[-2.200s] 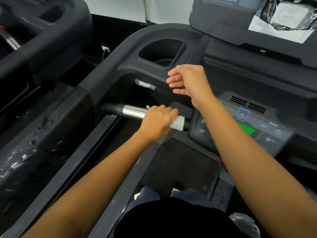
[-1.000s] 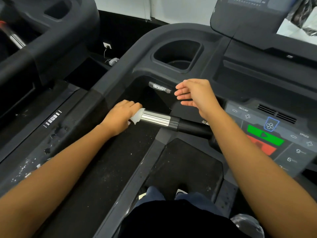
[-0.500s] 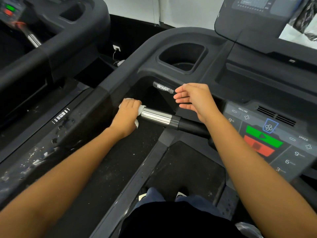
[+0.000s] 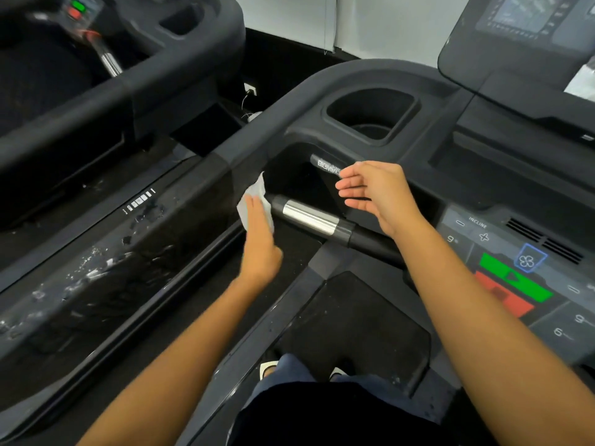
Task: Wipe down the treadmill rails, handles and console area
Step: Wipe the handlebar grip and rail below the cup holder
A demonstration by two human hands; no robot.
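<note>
Pressing wipe (image 4: 256, 192) onto left rail (image 4: 180, 201) under straight fingers (image 4: 254, 211) of left hand (image 4: 261, 241), handle (image 4: 309, 217) lying lengthwise just right, right hand (image 4: 376, 191) hovering slack, empty.

The bare left grip (image 4: 259, 239) lies flat, its fingers (image 4: 254, 210) straight, close together and pointing away from the body; it is slightly blurred. The bare left forearm (image 4: 180, 358) reaches up from the lower left edge. The bare right grip (image 4: 378, 194) hangs in the air farther forward and to the right, apart from the left one. Its fingers (image 4: 349, 183) are relaxed, loosely spread and pointing left, holding nothing. The bare right forearm (image 4: 476, 304) comes in from the lower right corner.
</note>
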